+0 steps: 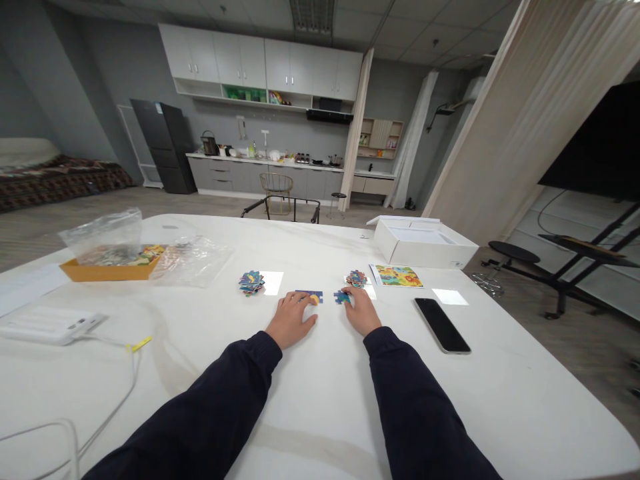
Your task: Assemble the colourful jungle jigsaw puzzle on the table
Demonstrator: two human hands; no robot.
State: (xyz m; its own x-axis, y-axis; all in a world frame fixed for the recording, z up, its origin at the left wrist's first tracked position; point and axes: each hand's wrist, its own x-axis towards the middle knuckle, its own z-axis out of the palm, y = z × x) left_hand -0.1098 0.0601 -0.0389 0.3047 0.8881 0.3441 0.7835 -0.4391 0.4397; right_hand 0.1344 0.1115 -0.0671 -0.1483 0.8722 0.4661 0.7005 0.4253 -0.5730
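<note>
My left hand rests on the white table, thumb apart, its fingertips on blue jigsaw pieces that carry a yellow shape. Just right of them, a blue-green jigsaw piece is pinched at its edge by my right hand. A small gap separates it from the pieces under my left hand. Behind my right fingers lies a pile of jigsaw pieces, mostly reddish on top. Another pile of blue-topped jigsaw pieces sits beyond my left hand, to its left.
A colourful picture card and a white box lie at the right, with a phone nearer. At the left are an orange tray, clear plastic wrapping, a white power bank and its cable.
</note>
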